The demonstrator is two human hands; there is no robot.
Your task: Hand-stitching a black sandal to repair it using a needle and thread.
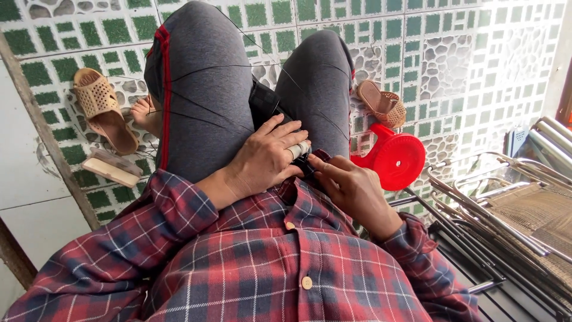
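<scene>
A tiled floor (465,65) in green, white and a pebble pattern spreads under a seated person in grey trousers (208,89) and a red plaid shirt (268,268). Both hands meet in the lap. The left hand (265,158) lies palm down on a dark checked cloth (263,102) that runs between the thighs; its fingers (292,140) are closed over a small pale object (301,149), most of it hidden, so its kind is hard to tell. The right hand (351,185) sits just beside it, fingertips pinched together on the dark cloth's edge near the shirt hem. Thin dark threads (220,68) stretch across both knees; where they end cannot be made out.

Near the left edge of the floor lies a tan slipper (104,110), with a bare foot (143,113) partly hidden behind the left leg, and a small flat wooden block (110,169) closer in. Beyond the right knee a second tan slipper (381,102) rests on its side, just above a red plastic stool (393,158) half hidden by the leg. At the right edge lie folded metal chairs (512,203) with woven seats, cut off by the frame.
</scene>
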